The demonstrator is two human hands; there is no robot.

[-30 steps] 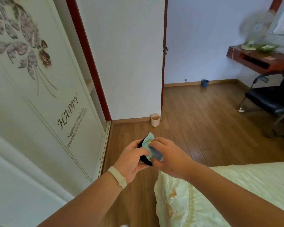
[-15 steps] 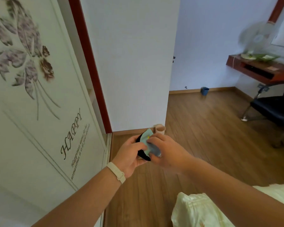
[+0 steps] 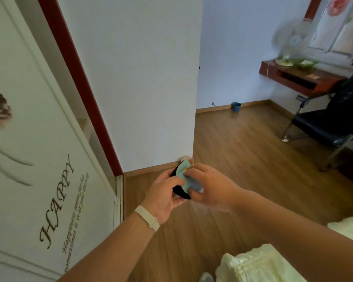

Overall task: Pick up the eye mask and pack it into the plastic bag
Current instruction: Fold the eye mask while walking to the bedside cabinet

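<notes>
Left hand (image 3: pixel 163 197) and right hand (image 3: pixel 210 187) both clamp the eye mask (image 3: pixel 184 180); wood floor (image 3: pixel 243 159) open beyond

One camera only served, worn on the person's head, so no second view shared the scene. It looked forward and downward, wide-angled, bending straight edges at the margins. Both forearms reached in from the bottom edge, and the left hand (image 3: pixel 163 197) and right hand (image 3: pixel 210 188) met close below the lens, near the frame's centre. The wardrobe door (image 3: pixel 39 159) ran close along the left side. The wooden floor (image 3: pixel 243 159) stretched away toward the far wall, with the chair (image 3: pixel 330 123) at right and the bed (image 3: pixel 259 265) at the lower right corner.
</notes>
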